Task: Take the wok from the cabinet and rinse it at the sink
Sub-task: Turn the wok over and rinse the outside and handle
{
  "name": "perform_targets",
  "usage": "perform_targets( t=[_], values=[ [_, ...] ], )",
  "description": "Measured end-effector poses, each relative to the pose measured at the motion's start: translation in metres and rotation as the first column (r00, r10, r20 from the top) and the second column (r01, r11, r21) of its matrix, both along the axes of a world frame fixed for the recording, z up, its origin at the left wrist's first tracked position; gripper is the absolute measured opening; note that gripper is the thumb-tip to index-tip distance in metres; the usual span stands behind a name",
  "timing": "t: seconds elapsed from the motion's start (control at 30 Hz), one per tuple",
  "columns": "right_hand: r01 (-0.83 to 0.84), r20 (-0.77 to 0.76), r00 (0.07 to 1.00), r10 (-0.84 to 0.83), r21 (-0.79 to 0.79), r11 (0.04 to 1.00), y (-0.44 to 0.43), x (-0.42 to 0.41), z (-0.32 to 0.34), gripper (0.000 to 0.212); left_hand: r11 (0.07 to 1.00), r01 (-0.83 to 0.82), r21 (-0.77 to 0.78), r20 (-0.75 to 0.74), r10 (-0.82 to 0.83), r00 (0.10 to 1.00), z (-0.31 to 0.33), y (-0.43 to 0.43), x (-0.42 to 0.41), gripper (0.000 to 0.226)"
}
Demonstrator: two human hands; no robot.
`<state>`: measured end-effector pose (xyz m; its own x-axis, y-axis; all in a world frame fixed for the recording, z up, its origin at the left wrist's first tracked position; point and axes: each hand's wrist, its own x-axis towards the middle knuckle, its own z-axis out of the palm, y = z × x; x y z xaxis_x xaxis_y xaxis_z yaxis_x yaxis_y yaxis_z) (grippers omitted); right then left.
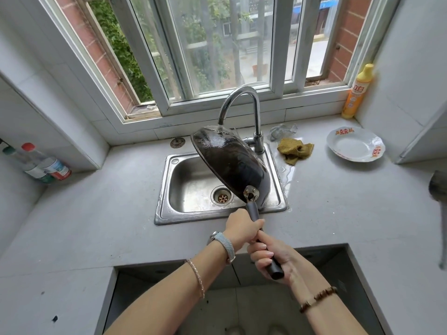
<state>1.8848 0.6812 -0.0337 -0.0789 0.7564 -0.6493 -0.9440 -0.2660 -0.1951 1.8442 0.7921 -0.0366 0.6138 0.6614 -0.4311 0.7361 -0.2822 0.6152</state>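
The middle of the wok's (229, 163) handle (252, 212) is covered by the left hand (242, 228) and right hand (271, 256). The wok hides the sink's (164, 189) right wall and part of the faucet's (256, 105) base. A blurred grey shape (439, 189) is cut off at the right edge. The labels on the bottles (46, 165) are too small to read.

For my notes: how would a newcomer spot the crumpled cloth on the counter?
Start at the stainless steel sink below the window. Just right of its curved chrome faucet, on the grey countertop, lies the crumpled mustard-yellow cloth. Its neighbours are a silvery crinkled wad behind and a white red-patterned plate farther right; only the cloth is yellow.
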Motion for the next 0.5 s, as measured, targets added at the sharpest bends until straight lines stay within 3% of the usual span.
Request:
perform_targets(
  t=[0.37,0.5],
  values=[
    [-0.008,0.036,0.999,0.009,-0.019,1.0,-0.001,0.001,0.004,0.027,1.0,-0.004,-0.016,-0.007,0.004,1.0,-0.003,0.001,0.002,0.036],
    [-0.042,0.103,0.994,0.048,-0.061,0.997,0.001,-0.003,0.002,0.028,0.995,-0.051,-0.087,-0.002,0.052,0.999,-0.01,0.004,-0.005,0.039]
  ],
)
